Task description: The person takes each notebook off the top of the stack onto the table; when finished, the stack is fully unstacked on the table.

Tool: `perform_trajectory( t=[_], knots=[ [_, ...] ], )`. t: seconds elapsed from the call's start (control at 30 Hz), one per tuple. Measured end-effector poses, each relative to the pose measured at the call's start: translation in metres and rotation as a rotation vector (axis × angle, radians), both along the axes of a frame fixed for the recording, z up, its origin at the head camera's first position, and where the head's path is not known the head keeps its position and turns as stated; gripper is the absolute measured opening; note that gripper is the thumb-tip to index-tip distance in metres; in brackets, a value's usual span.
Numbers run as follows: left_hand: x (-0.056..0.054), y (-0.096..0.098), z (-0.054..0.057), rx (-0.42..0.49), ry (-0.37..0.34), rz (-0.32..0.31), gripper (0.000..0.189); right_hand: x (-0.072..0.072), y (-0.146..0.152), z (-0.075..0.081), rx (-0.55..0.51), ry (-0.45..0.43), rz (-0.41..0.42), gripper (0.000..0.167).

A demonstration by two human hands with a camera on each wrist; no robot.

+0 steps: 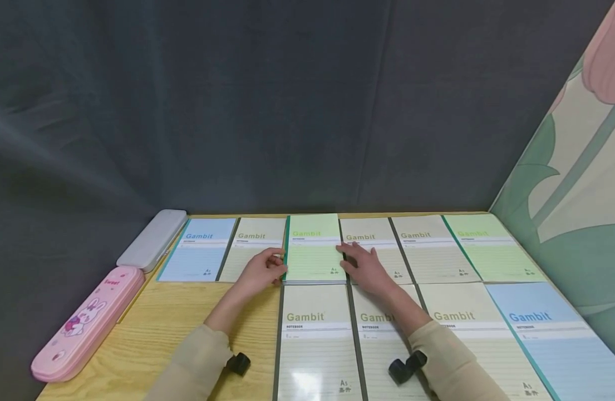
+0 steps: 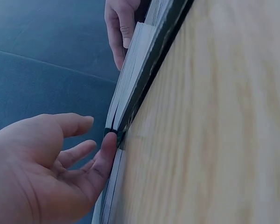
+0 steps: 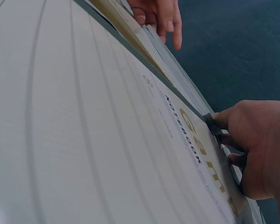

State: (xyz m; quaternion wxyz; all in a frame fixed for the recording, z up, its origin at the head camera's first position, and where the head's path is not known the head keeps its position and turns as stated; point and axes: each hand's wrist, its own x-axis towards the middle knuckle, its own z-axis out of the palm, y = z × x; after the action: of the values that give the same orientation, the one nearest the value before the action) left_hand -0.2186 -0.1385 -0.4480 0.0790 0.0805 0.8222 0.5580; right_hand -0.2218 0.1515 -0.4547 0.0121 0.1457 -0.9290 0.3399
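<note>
A green Gambit notebook (image 1: 314,259) lies on top of a small stack in the middle of the back row, its dark green spine to the left. My left hand (image 1: 262,269) is beside that spine, with loosely bent fingers at its lower part. In the left wrist view, a fingertip (image 2: 110,140) rests against the stack's corner. On the other side, my right hand (image 1: 367,267) has its fingers spread, fingertips at the stack's right edge. Its palm lies over a grey notebook (image 1: 364,225). In the right wrist view, the fingers (image 3: 226,119) touch the notebook edges.
More notebooks line the back row, including a blue one (image 1: 199,250) at left and a green one (image 1: 492,245) at right. A front row holds grey notebooks (image 1: 314,356) and a blue one (image 1: 562,334). A pink pencil case (image 1: 89,323) and a white case (image 1: 152,239) stand along the left edge.
</note>
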Motion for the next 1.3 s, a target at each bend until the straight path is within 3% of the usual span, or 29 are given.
perform_trajectory(
  t=[0.27, 0.5, 0.73, 0.97, 1.3],
  knots=[
    [-0.006, 0.006, -0.002, -0.132, 0.052, -0.009, 0.054, 0.001, 0.001, 0.001, -0.002, 0.023, 0.014, 0.047],
    [-0.006, 0.007, -0.001, -0.109, 0.01, 0.023, 0.053, 0.0, 0.003, -0.001, -0.008, 0.01, 0.017, 0.048],
    [-0.005, 0.011, 0.005, -0.11, 0.015, 0.042, 0.056, 0.0, 0.004, 0.001, -0.009, 0.009, 0.009, 0.05],
    [-0.003, 0.012, 0.006, -0.012, -0.014, 0.072, 0.054, 0.0, 0.002, 0.0, -0.014, -0.01, 0.004, 0.051],
    [-0.005, 0.005, 0.003, 0.205, -0.149, 0.077, 0.048, 0.0, 0.002, 0.001, -0.001, 0.005, 0.008, 0.052]
  ],
)
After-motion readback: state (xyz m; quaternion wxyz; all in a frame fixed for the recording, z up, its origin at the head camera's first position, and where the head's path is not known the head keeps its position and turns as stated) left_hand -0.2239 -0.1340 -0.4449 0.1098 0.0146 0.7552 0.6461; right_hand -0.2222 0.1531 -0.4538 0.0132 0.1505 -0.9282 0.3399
